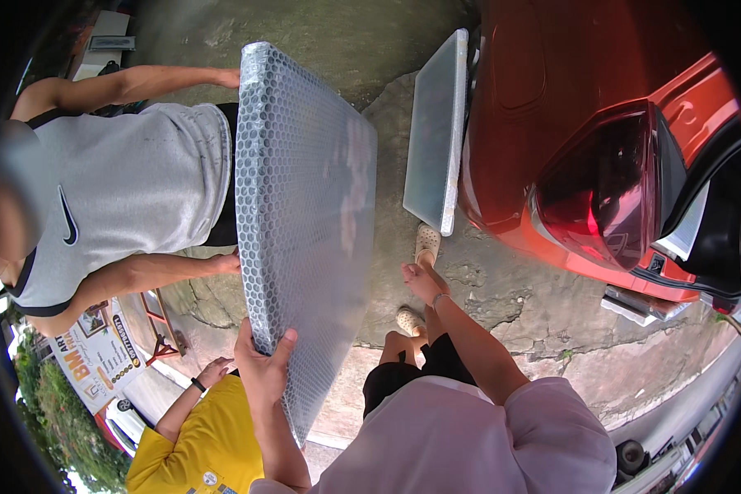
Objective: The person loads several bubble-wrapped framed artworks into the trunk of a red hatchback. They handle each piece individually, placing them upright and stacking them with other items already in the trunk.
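Note:
A large flat panel in bubble wrap (313,189) stands on edge in front of me. My left hand (263,362) grips its near lower corner, thumb on the face toward me and fingers round the edge. Across from me a person in a grey sleeveless shirt (140,177) has both hands at the panel's far side. My right hand (424,284) hangs over the ground, apart from the panel, its fingers loosely curled with nothing visible in them. Beyond it a second wrapped panel (435,132) leans against an orange-red car (510,165).
The car's tail light (601,189) and open rear (716,222) are on the right. A person in a yellow shirt (202,440) stands at lower left, near a printed banner (99,354) and a reddish-brown frame (158,325). The concrete ground (502,288) is cracked.

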The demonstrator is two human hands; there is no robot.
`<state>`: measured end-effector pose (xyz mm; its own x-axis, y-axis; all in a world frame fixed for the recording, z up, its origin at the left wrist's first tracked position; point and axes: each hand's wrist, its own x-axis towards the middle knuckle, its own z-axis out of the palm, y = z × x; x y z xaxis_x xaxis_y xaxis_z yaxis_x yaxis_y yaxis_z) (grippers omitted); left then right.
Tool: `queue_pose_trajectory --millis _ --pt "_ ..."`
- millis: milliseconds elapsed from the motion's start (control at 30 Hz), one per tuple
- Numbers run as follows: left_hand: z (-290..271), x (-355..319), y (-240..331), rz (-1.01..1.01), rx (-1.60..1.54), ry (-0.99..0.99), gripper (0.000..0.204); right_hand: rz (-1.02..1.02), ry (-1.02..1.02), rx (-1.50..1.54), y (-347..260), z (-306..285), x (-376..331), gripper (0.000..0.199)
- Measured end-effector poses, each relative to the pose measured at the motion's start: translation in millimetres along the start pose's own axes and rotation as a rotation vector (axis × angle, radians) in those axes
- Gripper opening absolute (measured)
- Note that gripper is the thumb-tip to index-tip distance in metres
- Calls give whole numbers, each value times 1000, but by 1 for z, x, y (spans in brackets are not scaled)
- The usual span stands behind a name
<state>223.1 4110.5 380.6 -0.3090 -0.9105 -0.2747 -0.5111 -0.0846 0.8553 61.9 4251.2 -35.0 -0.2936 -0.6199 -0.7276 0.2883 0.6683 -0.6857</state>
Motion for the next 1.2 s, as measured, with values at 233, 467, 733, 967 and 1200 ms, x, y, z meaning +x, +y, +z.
queue_pose_trajectory --millis 233,467,733,967,1200 --pt "-120 -207 -19 48 93 39 68 372 -98 372 96 70 -13 80" --pt "-155 -357 -55 -228 10 513 82 207 -26 784 151 134 -87 94" --pt "-157 -398 -85 -136 -62 587 72 244 245 911 174 60 -210 91" --pt "-114 -438 -103 -3 -155 604 69 -142 474 1349 240 -43 -270 94" --pt "-8 -437 -145 247 -481 218 71 -479 769 1570 346 -223 -391 92"
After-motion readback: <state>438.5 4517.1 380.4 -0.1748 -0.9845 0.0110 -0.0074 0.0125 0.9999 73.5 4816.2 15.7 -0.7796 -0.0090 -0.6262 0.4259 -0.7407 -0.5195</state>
